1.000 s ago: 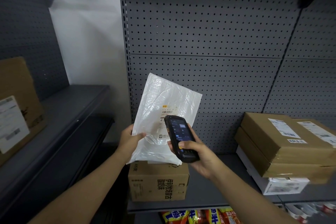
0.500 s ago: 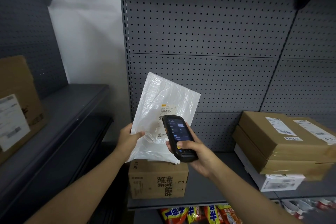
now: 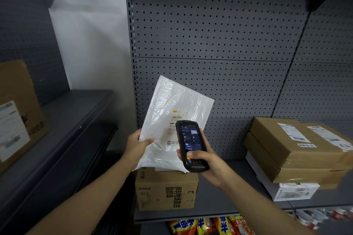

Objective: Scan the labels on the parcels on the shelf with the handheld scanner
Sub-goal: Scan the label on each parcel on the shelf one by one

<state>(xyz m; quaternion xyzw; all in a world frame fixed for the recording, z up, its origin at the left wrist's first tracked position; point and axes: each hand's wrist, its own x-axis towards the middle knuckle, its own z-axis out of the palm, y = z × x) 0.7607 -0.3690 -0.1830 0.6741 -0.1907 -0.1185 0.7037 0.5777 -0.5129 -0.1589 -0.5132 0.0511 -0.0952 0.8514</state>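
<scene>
Head view: left hand [image 3: 136, 146] pinches white poly mailer [image 3: 172, 120] above carton [image 3: 166, 189], right hand [image 3: 206, 162] grips handheld scanner [image 3: 191, 145] over its label [image 3: 176, 120]; trigger next.

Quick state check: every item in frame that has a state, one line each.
white poly mailer: held up, label facing camera
left hand: pinches mailer's left edge
handheld scanner: screen lit, partly covering the label
right hand: grips scanner, thumb on keypad
small cardboard box: closed, on shelf
stacked brown boxes: closed, taped, labels up
</scene>
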